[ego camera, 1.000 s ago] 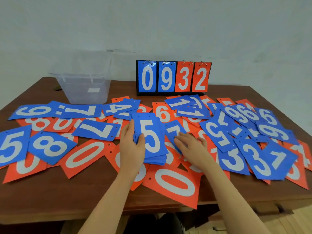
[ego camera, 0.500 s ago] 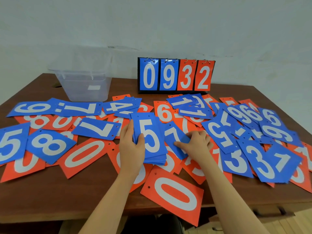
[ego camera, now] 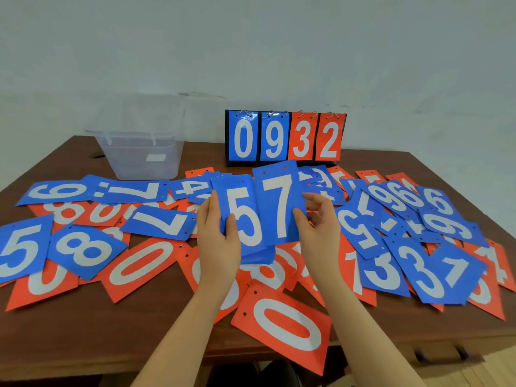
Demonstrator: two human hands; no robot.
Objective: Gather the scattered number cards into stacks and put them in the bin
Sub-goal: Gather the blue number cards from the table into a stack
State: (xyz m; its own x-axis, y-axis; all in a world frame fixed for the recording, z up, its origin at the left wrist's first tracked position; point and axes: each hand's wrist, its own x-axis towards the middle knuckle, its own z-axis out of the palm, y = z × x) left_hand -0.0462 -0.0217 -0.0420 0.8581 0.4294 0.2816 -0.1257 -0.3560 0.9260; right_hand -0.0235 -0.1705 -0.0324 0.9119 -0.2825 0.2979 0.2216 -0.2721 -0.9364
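Gathering step: left hand (ego camera: 216, 241) gripped blue stack (ego camera: 245, 219), 5 on top. Right hand (ego camera: 318, 230) pinched blue 7 card (ego camera: 280, 202) beside it. Next: lay 7 squarely onto stack.

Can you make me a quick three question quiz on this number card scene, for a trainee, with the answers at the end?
1. True or false: the clear plastic bin already holds a stack of cards.
2. Which number is on the blue card that the right hand pinches? A) 3 B) 7 C) 9
3. Fill in: the top card of the blue stack gripped by the left hand shows the number ___.

Key
1. False: no cards are visible in the bin; they lie scattered on the wooden table.
2. B
3. 5
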